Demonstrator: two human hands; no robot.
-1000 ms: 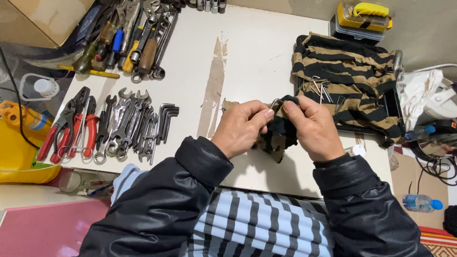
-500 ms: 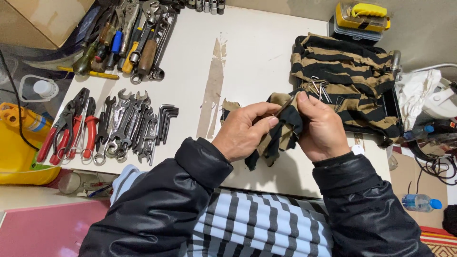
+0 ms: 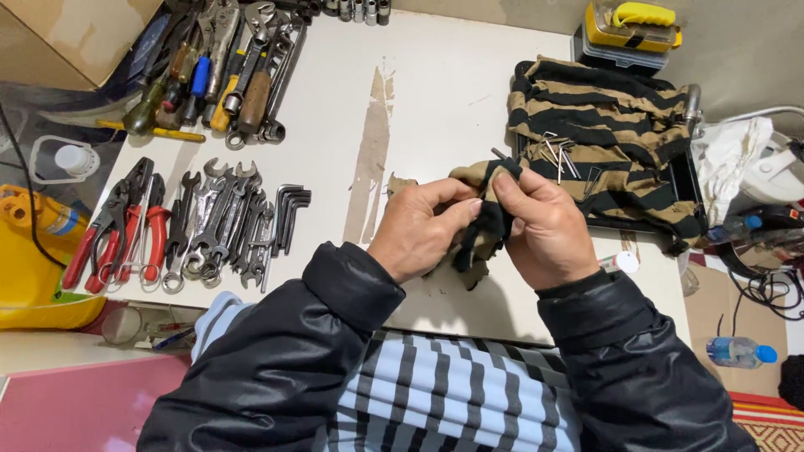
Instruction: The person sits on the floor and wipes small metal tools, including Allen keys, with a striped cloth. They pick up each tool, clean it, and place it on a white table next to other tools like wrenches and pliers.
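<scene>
Both hands met just above the near edge of the white counter (image 3: 452, 92), working the same scrap of striped cloth (image 3: 486, 219). The left hand (image 3: 419, 228) was closed on the cloth, thumb and fingers pinching its near fold, apparently to keep it taut. The right hand (image 3: 544, 226) was closed too, its fingertips pressing the cloth around a thin dark metal rod (image 3: 501, 156), probably a hex key, whose tip poked out just above the knuckles. The cloth wrapped the rod as if for wiping it, and the loose end hung down between the two wrists.

Just beyond the right hand lay a larger striped cloth (image 3: 611, 134) spread over a dark tray (image 3: 682, 180), with a few loose hex keys (image 3: 557, 151) resting on it, likely parked there so they would not roll. Further beyond, a yellow case (image 3: 632, 25) sat at the far corner. Close to the right wrist stood a small white cap (image 3: 621, 262).

To the left of the left hand, well apart, tools lay sorted by kind: a set of bent hex keys (image 3: 289, 218), then a fan of wrenches (image 3: 218, 222), then red-handled pliers (image 3: 126, 226). Beyond those was a heap of screwdrivers and larger wrenches (image 3: 222, 67).
</scene>
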